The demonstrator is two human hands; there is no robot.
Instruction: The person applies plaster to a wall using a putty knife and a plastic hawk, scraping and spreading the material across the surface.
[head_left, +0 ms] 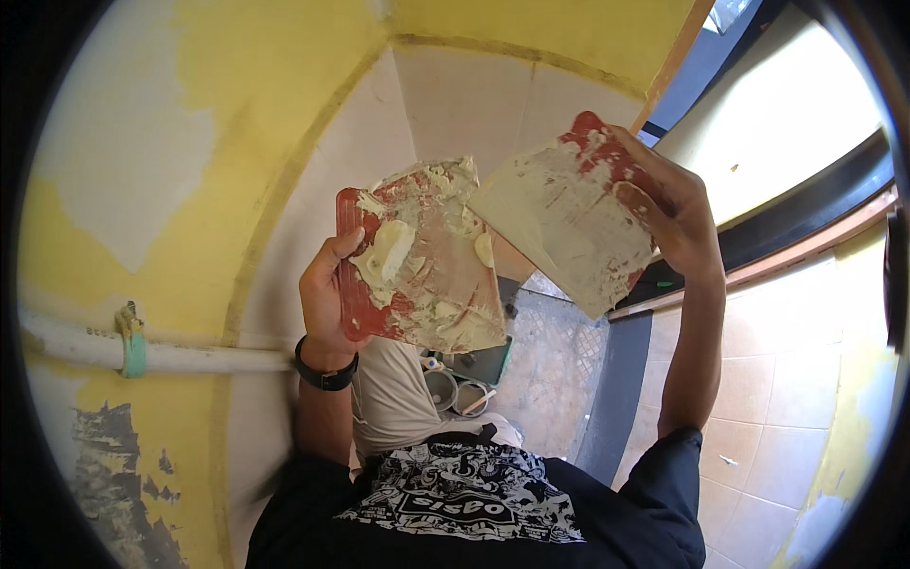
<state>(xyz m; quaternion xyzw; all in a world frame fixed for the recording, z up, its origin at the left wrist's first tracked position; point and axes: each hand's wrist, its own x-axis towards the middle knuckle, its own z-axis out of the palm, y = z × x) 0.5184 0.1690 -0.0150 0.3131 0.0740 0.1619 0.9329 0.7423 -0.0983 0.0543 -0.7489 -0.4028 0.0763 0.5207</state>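
My left hand [329, 299] grips the red edge of a flat plastic putty spreader [436, 275], its thumb lying on top. Pale cream putty [387, 254] sits in a thick lump near that edge, with smears over the rest of the blade. In my right hand [675, 204] is a second red putty spreader [569, 218], its face coated with a thinner layer of putty. This one is tilted, and its left corner meets or overlaps the right edge of the first one. Fingers of my right hand wrap partly behind it and are hidden there.
A yellow wall [284, 85] with pale patches rises on the left, crossed by a white pipe [209, 358] with a green tie. Below, round metal cans [471, 396] stand by a green-edged tray [502, 360] on the floor. Pale tiles [739, 379] cover the right wall beneath a dark ledge.
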